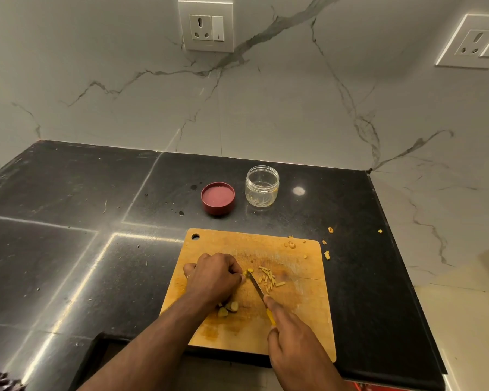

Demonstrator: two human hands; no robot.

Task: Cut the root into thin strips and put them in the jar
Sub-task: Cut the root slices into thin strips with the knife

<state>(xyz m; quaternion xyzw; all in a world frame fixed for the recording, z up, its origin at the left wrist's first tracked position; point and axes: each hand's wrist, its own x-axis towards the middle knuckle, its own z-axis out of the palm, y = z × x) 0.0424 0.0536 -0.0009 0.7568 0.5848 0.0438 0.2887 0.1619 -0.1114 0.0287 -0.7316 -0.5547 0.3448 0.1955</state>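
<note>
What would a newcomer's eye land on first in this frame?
The two hands on the wooden cutting board near the counter's front edge: the left hand pins a yellow root piece, the right hand works a knife. Behind stand an open jar and its red lid.

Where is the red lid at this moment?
In the head view, the red lid lies upside down on the black countertop, just left of the open jar and behind the cutting board.

White veined marble wall (266, 108), two sockets (205, 26), black countertop (68, 207).
</note>
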